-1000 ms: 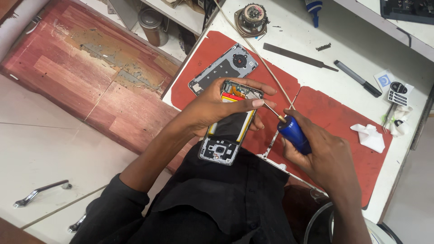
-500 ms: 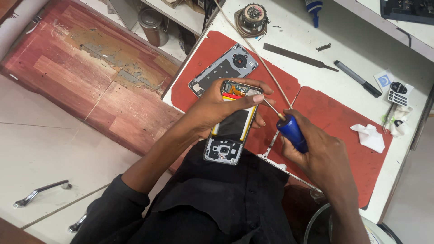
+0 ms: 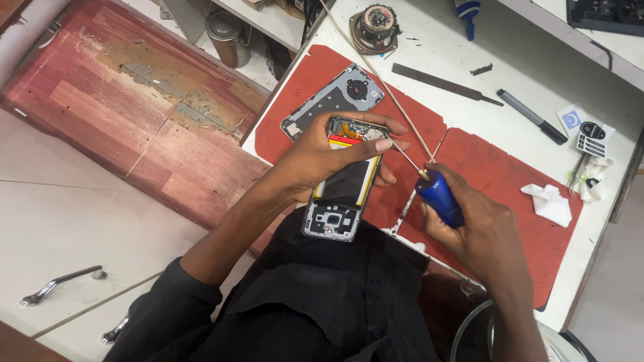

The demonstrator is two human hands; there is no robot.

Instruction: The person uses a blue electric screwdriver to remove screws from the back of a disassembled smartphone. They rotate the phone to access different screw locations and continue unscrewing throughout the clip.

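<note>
My left hand [image 3: 329,155] grips an opened smartphone [image 3: 339,194] with its back removed, showing a black battery and a camera module at the near end. My right hand [image 3: 483,231] holds a blue-handled screwdriver [image 3: 437,196]; its thin shaft points at the phone's far end, beside my left fingertips. The phone's detached grey back cover [image 3: 335,99] lies on a red mat [image 3: 510,181] just beyond the phone.
On the white bench lie a flat metal file [image 3: 446,84], a black marker [image 3: 533,116], a small round motor [image 3: 377,25], a crumpled white tissue [image 3: 550,204] and a long thin rod [image 3: 376,74]. A worn wooden board [image 3: 134,114] sits to the left, lower down.
The phone and both hands have shifted slightly; the screwdriver tip stays at the phone's far end.
</note>
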